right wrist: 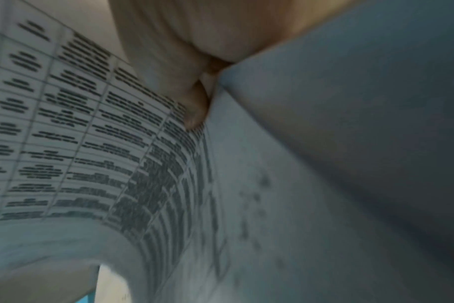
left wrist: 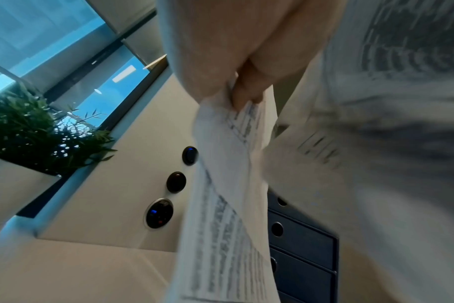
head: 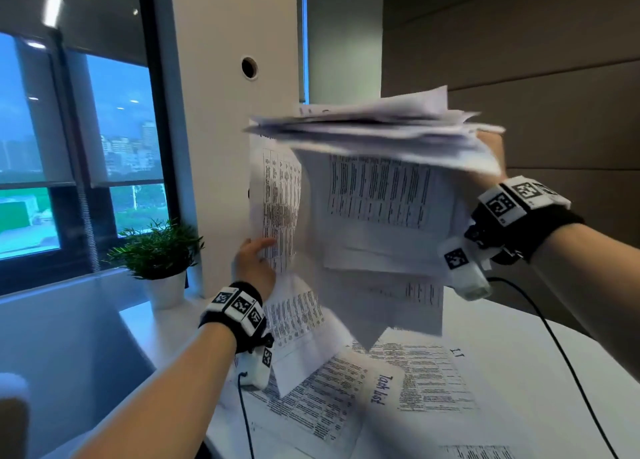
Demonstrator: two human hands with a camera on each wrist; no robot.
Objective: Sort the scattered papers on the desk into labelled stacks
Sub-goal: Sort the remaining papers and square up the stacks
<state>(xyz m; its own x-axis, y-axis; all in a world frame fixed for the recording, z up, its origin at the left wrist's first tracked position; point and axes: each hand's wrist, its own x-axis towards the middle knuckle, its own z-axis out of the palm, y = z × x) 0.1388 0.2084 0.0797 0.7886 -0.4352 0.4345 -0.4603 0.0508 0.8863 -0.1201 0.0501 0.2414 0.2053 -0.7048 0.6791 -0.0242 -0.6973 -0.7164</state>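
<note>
Two hands raised above the desk (head: 519, 347), both busy with papers. Right hand (head: 491, 153) up high, gripping one thick, untidy bundle of papers (head: 374, 129) by its right edge; too many sheets, too blurred, to count. Several printed sheets (head: 377, 195) drooping from that bundle, tables of small text facing the head camera. From the right wrist, thumb and fingers (right wrist: 194, 110) clamped against paper, so grasping. Left hand (head: 254, 268) lower, thumb pinching the edge of one hanging printed sheet (head: 277, 199); from the left wrist, fingers (left wrist: 246, 88) curled round a paper edge.

On the desk below, at least three more printed sheets (head: 318, 399) lying flat and overlapping, plus one small card reading "Task list" (head: 381, 387) on top of them. One potted plant (head: 159, 254) at the desk's far left corner, by the window (head: 69, 140). One white pillar (head: 221, 112) behind the papers, one round hole (head: 249, 67) in it. Two black cables, one trailing from each wrist. Hanging sheets hiding much of the desk behind. One dark set of drawers (left wrist: 301, 242) visible from the left wrist.
</note>
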